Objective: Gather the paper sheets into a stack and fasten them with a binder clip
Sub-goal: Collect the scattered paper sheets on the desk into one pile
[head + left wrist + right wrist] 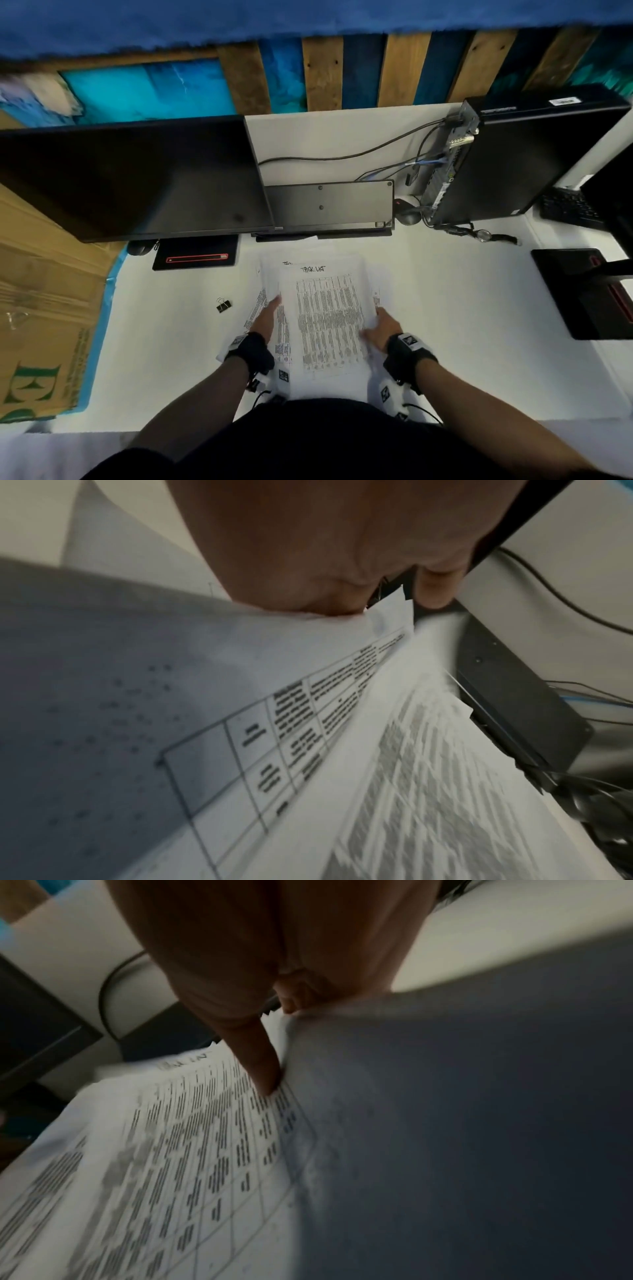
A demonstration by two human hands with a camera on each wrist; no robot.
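dim indoor lt | head view: edges warped, top smeared | wrist views: motion blur, dark shadows

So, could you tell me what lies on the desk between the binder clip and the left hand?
In the head view, only bare white desk separates the binder clip from the left hand, which rests on the paper sheets.

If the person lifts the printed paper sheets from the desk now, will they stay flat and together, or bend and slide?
The paper sheets will probably bend: in the right wrist view one edge already curls up beside the right hand. They may slide apart too, since they lie fanned and unclipped; the binder clip sits apart on the desk. They look light.
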